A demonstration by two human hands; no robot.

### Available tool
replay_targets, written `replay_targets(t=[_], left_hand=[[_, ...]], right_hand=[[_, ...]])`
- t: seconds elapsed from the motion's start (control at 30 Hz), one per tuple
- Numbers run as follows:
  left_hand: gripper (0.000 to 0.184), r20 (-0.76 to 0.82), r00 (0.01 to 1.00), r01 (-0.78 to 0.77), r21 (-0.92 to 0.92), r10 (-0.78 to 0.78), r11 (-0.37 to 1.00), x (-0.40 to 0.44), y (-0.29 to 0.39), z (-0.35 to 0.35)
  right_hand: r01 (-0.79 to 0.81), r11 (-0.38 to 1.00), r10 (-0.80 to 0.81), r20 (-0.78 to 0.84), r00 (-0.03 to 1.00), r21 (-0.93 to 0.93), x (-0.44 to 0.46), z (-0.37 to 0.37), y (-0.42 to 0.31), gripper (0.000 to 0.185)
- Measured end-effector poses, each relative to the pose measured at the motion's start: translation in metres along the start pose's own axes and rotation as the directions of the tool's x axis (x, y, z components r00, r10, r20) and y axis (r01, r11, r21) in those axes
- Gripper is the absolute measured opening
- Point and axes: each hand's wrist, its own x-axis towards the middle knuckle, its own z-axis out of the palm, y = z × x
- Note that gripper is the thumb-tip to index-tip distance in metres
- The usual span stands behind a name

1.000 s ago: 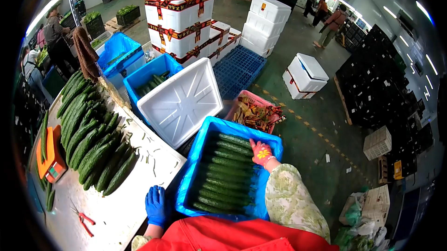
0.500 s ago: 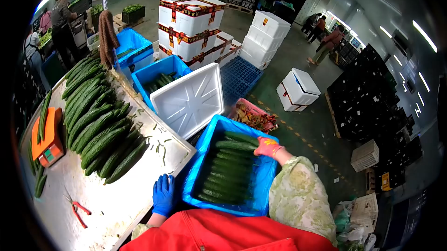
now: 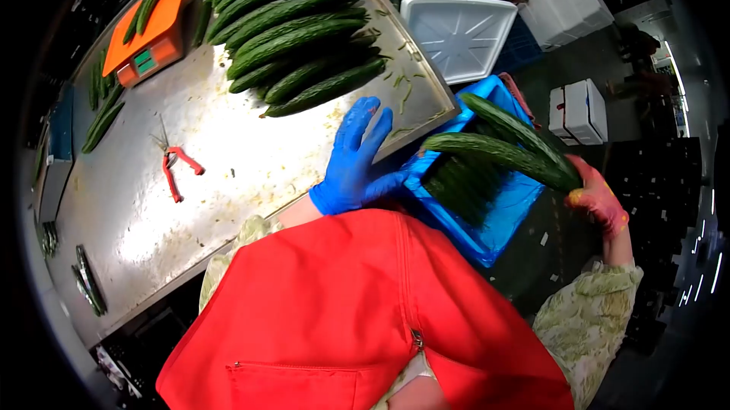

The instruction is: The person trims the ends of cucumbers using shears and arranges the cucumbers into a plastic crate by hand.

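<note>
My right hand (image 3: 601, 201), in a pinkish-red glove with yellow marks, grips two cucumbers (image 3: 498, 151) by their near ends. They stick out to the left, above a crate lined with blue plastic (image 3: 525, 201). More cucumbers (image 3: 460, 185) lie side by side inside that crate. My left hand (image 3: 353, 166), in a blue glove, is held with fingers spread at the edge of the metal table (image 3: 258, 166) and has nothing in it. Just beyond its fingertips lies a big pile of cucumbers (image 3: 304, 45).
An orange scale (image 3: 163, 30) with cucumbers on it stands at the table's far left. Red-handled snips (image 3: 175, 166) lie on the tabletop. Behind the crate leans a white foam lid (image 3: 456, 37). White foam boxes (image 3: 578, 113) are on the floor to the right.
My right hand has lifted two cucumbers up from the crate and moved right. My left hand has spread its fingers and come over the table edge. The view has turned down toward the table.
</note>
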Motion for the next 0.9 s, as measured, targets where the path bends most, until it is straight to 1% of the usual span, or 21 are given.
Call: replay_targets(t=[0.03,0.07,0.13,0.17,0.2,0.3,0.33,0.4,0.43,0.5,0.53,0.6,0.63,0.67,0.7,0.73,0.77,0.8,0.83,0.87,0.9], left_hand=[[0.085,-0.080,0.990,-0.114,0.053,0.118,0.992,0.002,0.007,-0.016],[0.081,-0.098,0.979,-0.169,0.113,0.180,0.979,0.002,0.014,-0.031],[0.076,-0.067,0.978,-0.178,0.240,0.199,0.954,-0.002,0.021,-0.053],[0.073,-0.031,0.985,-0.152,0.304,0.169,0.941,-0.004,0.018,-0.060],[0.070,0.035,0.995,-0.095,0.356,0.088,0.930,-0.007,0.016,-0.065],[0.065,0.163,0.981,0.018,0.457,-0.103,0.889,-0.036,-0.029,-0.061],[0.065,0.153,0.977,0.056,0.483,-0.147,0.874,-0.051,-0.047,-0.057],[0.060,0.219,0.912,0.200,0.499,-0.346,0.843,-0.080,-0.078,-0.049],[0.059,0.241,0.890,0.205,0.545,-0.386,0.813,-0.085,-0.084,-0.046],[0.057,0.286,0.838,0.202,0.629,-0.465,0.751,-0.091,-0.089,-0.043],[0.056,0.259,0.873,0.171,0.632,-0.414,0.756,-0.089,-0.089,-0.042],[0.054,0.209,0.929,0.109,0.632,-0.304,0.768,-0.087,-0.084,-0.036],[0.052,0.183,0.945,0.111,0.602,-0.272,0.791,-0.082,-0.083,-0.035],[0.049,0.166,0.946,0.118,0.624,-0.278,0.773,-0.076,-0.081,-0.034],[0.047,0.151,0.948,0.122,0.643,-0.282,0.756,-0.070,-0.079,-0.032],[0.045,0.138,0.950,0.123,0.659,-0.280,0.742,-0.064,-0.079,-0.029],[0.044,0.133,0.964,0.085,0.662,-0.228,0.745,-0.063,-0.085,-0.030],[0.049,0.161,0.971,0.039,0.621,-0.176,0.782,-0.061,-0.092,-0.032],[0.060,0.158,0.977,0.009,0.645,-0.144,0.764,-0.055,-0.092,-0.029],[0.080,0.214,0.957,-0.005,0.684,-0.194,0.730,-0.048,-0.093,-0.025],[0.092,0.290,0.931,-0.012,0.634,-0.223,0.773,-0.042,-0.102,-0.022]], right_hand=[[0.120,0.993,-0.119,0.038,0.992,-0.004,0.013,0.012,-0.008,0.079],[0.237,0.971,-0.236,0.074,0.969,-0.004,0.031,0.024,-0.015,0.080],[0.328,0.945,-0.323,0.198,0.925,0.012,0.073,0.050,-0.030,0.081],[0.379,0.924,-0.352,0.258,0.900,-0.061,0.096,0.067,-0.042,0.082],[0.431,0.894,-0.374,0.319,0.871,-0.128,0.119,0.087,-0.054,0.082],[0.462,0.845,-0.298,0.479,0.826,-0.270,0.181,0.146,-0.082,0.082],[0.469,0.824,-0.256,0.528,0.810,-0.319,0.197,0.161,-0.089,0.083],[0.619,0.689,-0.364,0.558,0.746,-0.378,0.239,0.189,-0.075,0.085],[0.681,0.612,-0.413,0.572,0.708,-0.402,0.249,0.196,-0.073,0.086],[0.736,0.617,-0.590,0.456,0.666,-0.278,0.260,0.193,-0.061,0.085],[0.760,0.612,-0.664,0.381,0.644,-0.218,0.257,0.188,-0.057,0.085],[0.714,0.699,-0.706,0.133,0.695,-0.021,0.244,0.161,-0.038,0.078],[0.678,0.730,-0.683,0.039,0.730,0.086,0.244,0.147,-0.018,0.074],[0.637,0.742,-0.646,-0.031,0.762,0.208,0.238,0.133,0.002,0.070],[0.579,0.787,-0.566,-0.125,0.815,0.213,0.238,0.118,0.032,0.066],[0.576,0.798,-0.539,-0.217,0.814,0.178,0.225,0.105,0.057,0.060],[0.529,0.812,-0.462,-0.281,0.841,0.248,0.222,0.091,0.091,0.056],[0.479,0.819,-0.370,-0.347,0.862,0.316,0.217,0.083,0.128,0.053],[0.453,0.824,-0.301,-0.416,0.858,0.339,0.207,0.076,0.158,0.051],[0.422,0.831,-0.220,-0.483,0.847,0.362,0.191,0.068,0.189,0.049],[0.394,0.835,-0.139,-0.544,0.827,0.385,0.172,0.059,0.218,0.047]])
